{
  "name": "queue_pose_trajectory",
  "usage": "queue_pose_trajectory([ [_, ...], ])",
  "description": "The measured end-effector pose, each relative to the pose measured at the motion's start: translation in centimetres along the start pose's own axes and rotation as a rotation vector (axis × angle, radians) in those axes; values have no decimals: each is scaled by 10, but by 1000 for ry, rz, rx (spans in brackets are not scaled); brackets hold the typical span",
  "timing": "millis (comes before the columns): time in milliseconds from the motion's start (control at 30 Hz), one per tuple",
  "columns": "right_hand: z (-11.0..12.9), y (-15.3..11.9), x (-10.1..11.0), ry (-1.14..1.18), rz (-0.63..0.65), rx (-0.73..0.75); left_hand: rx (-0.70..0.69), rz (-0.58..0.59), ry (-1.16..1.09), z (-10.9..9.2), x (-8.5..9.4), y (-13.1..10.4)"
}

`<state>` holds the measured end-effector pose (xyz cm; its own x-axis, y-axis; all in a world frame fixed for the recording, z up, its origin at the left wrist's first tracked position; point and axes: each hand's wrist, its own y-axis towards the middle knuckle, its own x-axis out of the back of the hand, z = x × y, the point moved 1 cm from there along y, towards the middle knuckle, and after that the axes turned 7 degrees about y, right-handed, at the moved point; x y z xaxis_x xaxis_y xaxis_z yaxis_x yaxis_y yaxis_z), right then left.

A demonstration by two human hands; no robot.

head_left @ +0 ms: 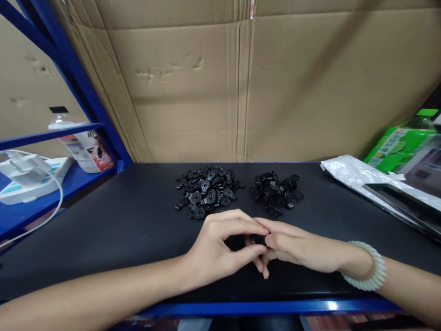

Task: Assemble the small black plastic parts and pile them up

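The small black part (257, 239) sits pinched between both hands, just in front of the right-hand pile (276, 193) of pieces. Left hand (220, 246) and right hand (292, 248) meet fingertip to fingertip, wrists resting on the black bench (103, 230) for steadiness; a second pile (206, 189) lies left of that one.

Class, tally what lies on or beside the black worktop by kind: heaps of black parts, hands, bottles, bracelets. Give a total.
Heaps of black parts: 2, the left heap and the right heap
Hands: 2, left hand, right hand
Bottles: 1
Bracelets: 1
Total: 6
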<state>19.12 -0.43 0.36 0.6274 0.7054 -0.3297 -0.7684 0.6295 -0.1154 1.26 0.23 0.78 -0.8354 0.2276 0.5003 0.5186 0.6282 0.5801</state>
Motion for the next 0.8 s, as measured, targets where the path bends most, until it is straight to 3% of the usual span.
queue_pose_trajectory([
  [433, 5, 3, -7, -254, -112, -75, 20, 45, 10, -6, -9, 1],
  [533, 4, 4, -8, -250, -140, -74, 19, -14, 74, -7, -7, 1],
  [633, 1, 4, -5, -146, -115, -66, 117, -70, 54, -5, -3, 2],
  [800, 4, 3, 6, 17, -66, 44, 356, -99, -294, 8, 2, 3],
])
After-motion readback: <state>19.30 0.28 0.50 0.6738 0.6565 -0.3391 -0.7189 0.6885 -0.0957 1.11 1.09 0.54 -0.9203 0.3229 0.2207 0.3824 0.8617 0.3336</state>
